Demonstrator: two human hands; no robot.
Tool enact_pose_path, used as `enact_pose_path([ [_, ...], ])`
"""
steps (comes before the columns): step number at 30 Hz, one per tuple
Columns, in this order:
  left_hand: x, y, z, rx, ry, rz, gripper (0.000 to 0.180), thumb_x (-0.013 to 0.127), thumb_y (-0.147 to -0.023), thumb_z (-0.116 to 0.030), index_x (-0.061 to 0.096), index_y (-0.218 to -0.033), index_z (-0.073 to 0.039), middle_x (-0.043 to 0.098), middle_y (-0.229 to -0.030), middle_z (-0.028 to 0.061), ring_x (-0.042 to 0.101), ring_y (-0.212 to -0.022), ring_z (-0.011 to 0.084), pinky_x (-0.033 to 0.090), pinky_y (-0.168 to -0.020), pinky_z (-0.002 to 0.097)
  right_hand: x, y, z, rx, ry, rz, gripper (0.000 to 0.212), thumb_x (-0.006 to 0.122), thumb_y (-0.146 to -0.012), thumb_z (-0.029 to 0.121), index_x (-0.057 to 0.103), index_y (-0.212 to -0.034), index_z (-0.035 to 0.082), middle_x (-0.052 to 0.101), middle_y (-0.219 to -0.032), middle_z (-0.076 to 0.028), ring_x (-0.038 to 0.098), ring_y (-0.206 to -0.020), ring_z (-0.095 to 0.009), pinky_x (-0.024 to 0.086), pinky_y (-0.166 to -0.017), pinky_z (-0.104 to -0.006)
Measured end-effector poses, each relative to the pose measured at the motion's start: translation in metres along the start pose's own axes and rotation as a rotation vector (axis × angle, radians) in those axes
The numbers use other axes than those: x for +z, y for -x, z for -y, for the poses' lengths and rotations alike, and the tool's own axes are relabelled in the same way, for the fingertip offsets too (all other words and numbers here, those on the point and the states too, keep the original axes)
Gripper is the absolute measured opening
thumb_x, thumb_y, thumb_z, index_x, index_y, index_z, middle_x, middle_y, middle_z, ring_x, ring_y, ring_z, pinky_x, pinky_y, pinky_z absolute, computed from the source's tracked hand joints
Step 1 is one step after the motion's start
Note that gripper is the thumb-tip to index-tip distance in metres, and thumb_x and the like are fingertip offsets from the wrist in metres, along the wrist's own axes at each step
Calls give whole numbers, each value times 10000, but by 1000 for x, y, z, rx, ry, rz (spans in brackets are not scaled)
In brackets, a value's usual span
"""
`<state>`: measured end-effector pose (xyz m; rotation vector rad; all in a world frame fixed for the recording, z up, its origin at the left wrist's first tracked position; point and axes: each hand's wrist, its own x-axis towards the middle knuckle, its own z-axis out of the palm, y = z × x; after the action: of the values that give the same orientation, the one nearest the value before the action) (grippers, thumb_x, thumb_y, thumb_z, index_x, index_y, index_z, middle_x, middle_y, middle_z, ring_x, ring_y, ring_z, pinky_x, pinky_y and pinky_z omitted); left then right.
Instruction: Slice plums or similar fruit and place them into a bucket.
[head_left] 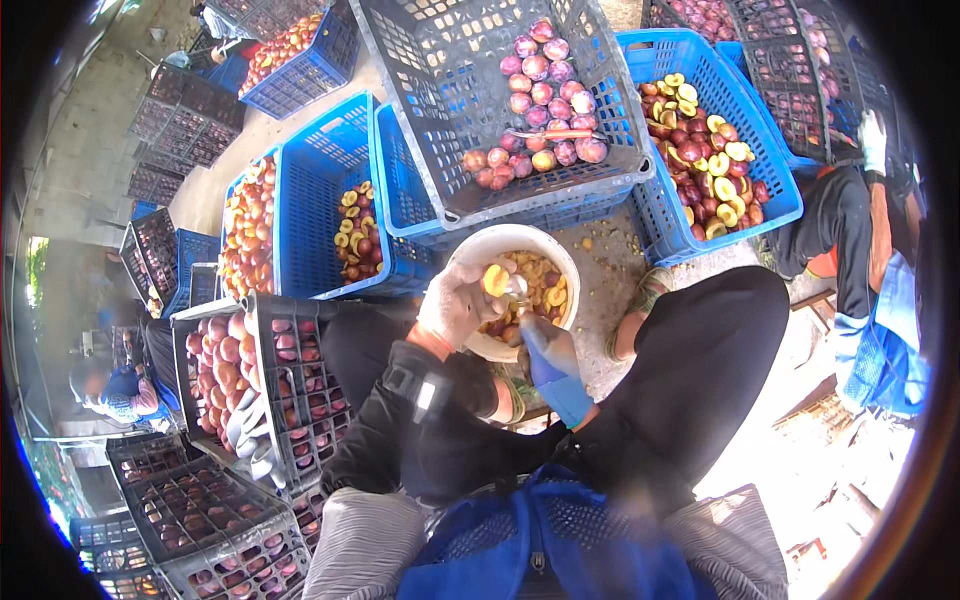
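Note:
My left hand, in a pale glove, is closed on a halved plum, its yellow cut face showing. My right hand, in a blue glove, grips a small tool with a shiny metal tip close beside the plum half; the grip hides most of it, and whether it is a spoon or a pitter I cannot tell. Both hands are over a white bucket containing plum pits and yellowish scraps. Beyond it, a grey crate of whole purple-red plums is tilted toward me, with an orange-handled knife lying on the fruit.
Blue crates with halved plums stand right and left of the grey crate. By my left knee is a black crate of plums with grey gloves on its edge. A co-worker's gloved hand shows at far right.

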<state>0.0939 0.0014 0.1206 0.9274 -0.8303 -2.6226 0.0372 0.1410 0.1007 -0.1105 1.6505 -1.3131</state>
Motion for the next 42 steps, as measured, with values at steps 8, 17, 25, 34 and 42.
enact_pose_path([
  [8,0,28,26,156,-6,-280,248,391,-823,-253,508,-894,-46,579,-773,51,563,-630,142,390,-420,186,11,17,-17,-560,413,13,340,435,-837,332,566,-786,22,557,-693,-209,533,-693,-377,397,-569,-422],
  [17,-20,25,32,226,98,-366,145,436,-756,-177,495,-708,-54,516,-611,60,499,-516,186,385,-451,273,25,17,-23,-486,478,124,361,437,-850,330,584,-860,1,576,-729,-197,559,-695,-335,414,-610,-356],
  [25,-24,21,38,194,169,-438,226,424,-746,-240,462,-618,-58,482,-551,102,437,-443,214,334,-412,304,28,9,-31,-348,356,207,417,448,-839,367,581,-815,-27,580,-670,-178,564,-615,-251,411,-598,-328],
  [34,-16,14,48,315,112,-513,240,415,-759,-246,446,-609,-60,469,-522,105,399,-407,207,307,-385,280,28,3,-38,-172,325,141,390,438,-826,359,598,-850,5,588,-756,-197,567,-757,-333,428,-661,-375],
  [42,-18,26,47,188,170,-274,250,423,-754,-222,442,-589,-34,435,-505,79,387,-381,173,301,-364,272,19,6,-36,-24,38,346,375,481,-836,346,580,-751,-6,561,-641,-49,530,-621,-121,416,-581,-264],
])
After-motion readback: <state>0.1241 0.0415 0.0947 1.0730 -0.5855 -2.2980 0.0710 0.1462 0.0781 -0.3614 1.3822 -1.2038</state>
